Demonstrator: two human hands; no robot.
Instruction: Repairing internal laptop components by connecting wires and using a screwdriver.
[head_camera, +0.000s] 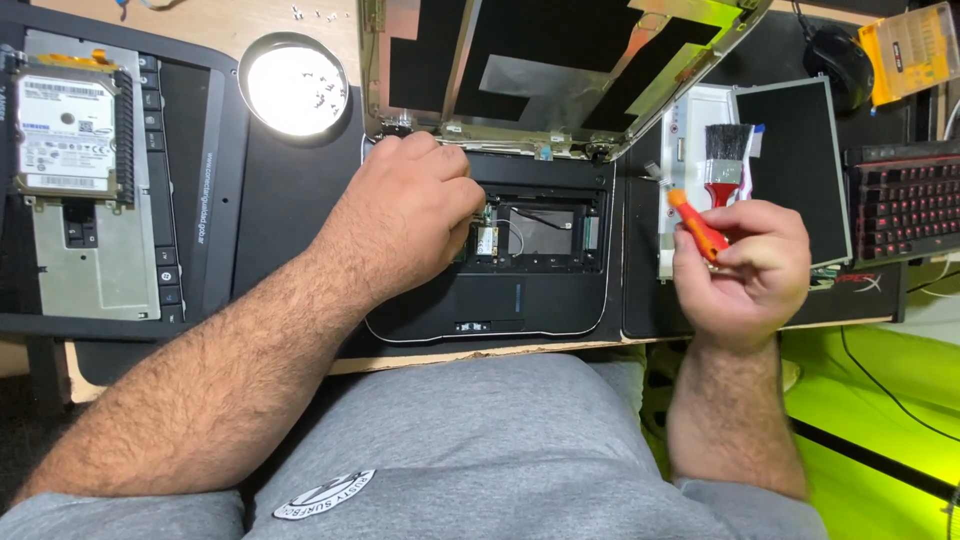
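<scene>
My left hand (415, 215) rests on the open laptop base (490, 300), fingers curled, tips at a small card (487, 240) with a white label in the bay; whether they pinch it I cannot tell. My right hand (745, 270) is closed around an orange screwdriver (697, 228), held over the mat beside the base. A hard drive (65, 135) with a white rectangular label lies far left. A red-handled brush (727, 160) lies on the detached screen panel (790, 170).
</scene>
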